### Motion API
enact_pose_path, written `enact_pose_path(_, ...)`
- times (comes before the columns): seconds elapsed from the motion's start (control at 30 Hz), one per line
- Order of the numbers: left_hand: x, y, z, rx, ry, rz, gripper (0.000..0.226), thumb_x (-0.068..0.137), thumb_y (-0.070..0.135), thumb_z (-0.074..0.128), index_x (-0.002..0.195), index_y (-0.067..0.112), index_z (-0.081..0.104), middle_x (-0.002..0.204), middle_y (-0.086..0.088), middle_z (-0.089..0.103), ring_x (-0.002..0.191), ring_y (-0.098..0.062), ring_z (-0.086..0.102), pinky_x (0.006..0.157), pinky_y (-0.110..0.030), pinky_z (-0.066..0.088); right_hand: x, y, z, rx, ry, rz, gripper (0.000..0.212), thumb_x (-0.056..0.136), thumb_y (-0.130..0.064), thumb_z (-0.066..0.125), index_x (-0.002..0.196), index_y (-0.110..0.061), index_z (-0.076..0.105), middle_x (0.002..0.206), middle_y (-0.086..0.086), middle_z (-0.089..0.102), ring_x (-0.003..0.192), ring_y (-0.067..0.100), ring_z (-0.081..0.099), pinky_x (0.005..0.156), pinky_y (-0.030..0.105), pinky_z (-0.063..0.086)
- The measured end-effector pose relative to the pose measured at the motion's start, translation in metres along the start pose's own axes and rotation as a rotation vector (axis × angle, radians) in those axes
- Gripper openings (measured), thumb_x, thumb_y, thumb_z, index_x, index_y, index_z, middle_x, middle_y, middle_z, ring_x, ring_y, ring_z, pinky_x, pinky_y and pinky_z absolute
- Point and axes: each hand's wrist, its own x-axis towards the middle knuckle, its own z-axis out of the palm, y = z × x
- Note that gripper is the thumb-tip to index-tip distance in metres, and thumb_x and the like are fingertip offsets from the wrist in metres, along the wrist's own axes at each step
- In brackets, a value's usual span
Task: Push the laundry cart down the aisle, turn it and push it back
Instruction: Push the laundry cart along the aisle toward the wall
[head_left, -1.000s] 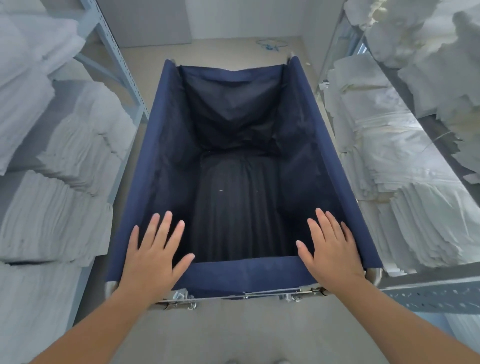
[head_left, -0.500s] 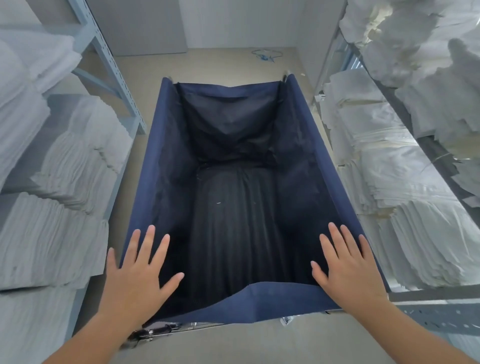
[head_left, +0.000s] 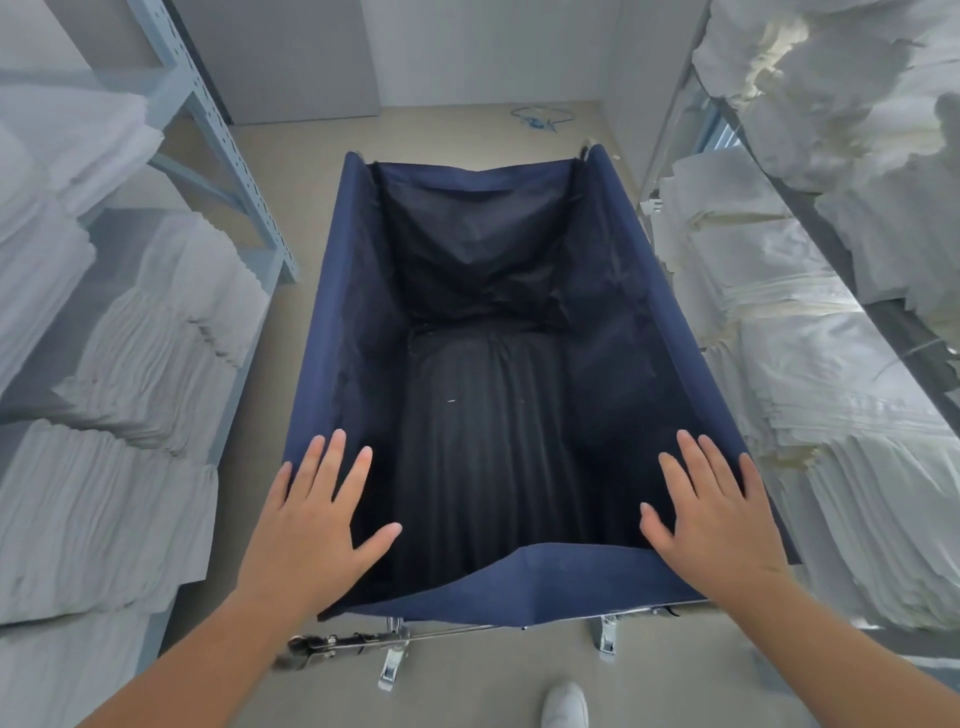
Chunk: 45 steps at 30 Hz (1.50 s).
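Note:
A laundry cart (head_left: 519, 582) with a deep navy fabric bin on a metal frame stands in the aisle straight ahead, its dark inside holding nothing. My left hand (head_left: 317, 525) lies flat, fingers spread, on the cart's near left corner. Over the near right corner my right hand (head_left: 717, 514) rests the same way, palm down, fingers apart. Neither hand curls around the rim. The near fabric edge sags in the middle above the metal bar and casters (head_left: 392, 665).
Metal shelving (head_left: 228, 156) with stacks of folded white linen (head_left: 130, 395) lines the left side. More white linen (head_left: 831, 415) fills the shelves on the right, close to the cart. A blue cord (head_left: 540, 122) lies on the beige floor beyond. My white shoe (head_left: 566, 706) shows below.
The cart has rolled forward down the aisle with both hands on its near corners. The near fabric edge has sagged, and the view has tipped lower, showing casters and a shoe.

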Motion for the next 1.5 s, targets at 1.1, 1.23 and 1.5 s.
enact_pose_path(1.1, 0.256, -0.035, -0.011, -0.039, -0.015, 0.124, 0.084, 0.085, 0.077, 0.028, 0.154, 0.031, 0.013, 0.162, -0.002, 0.015, 0.15, -0.021, 0.008, 0.117, -0.046, 0.018, 0.248, 0.064, -0.002, 0.0, -0.08, -0.226, 0.068, 0.087, -0.058, 0.04, 0.138, -0.013, 0.046, 0.152, 0.013, 0.035, 0.142, 0.03, 0.028, 0.114, 0.043, 0.02)
enact_pose_path(1.23, 0.305, -0.048, -0.012, -0.043, -0.012, 0.124, 0.084, 0.086, 0.077, 0.025, 0.154, 0.03, 0.013, 0.162, -0.002, 0.014, 0.149, -0.022, 0.011, 0.117, -0.046, 0.019, 0.295, 0.062, 0.001, 0.005, -0.067, -0.214, 0.067, 0.086, -0.056, 0.043, 0.138, -0.013, 0.045, 0.153, 0.013, 0.035, 0.141, 0.03, 0.03, 0.113, 0.043, 0.021)
enact_pose_path(1.5, 0.407, -0.079, -0.009, -0.075, -0.006, 0.141, 0.085, 0.085, 0.079, 0.022, 0.153, 0.033, 0.001, 0.161, 0.002, 0.005, 0.15, -0.019, 0.004, 0.118, -0.043, 0.014, 0.39, 0.056, 0.006, 0.001, -0.067, -0.178, 0.072, 0.084, -0.053, 0.053, 0.143, -0.012, 0.042, 0.155, 0.012, 0.03, 0.141, 0.03, 0.028, 0.111, 0.043, 0.027)
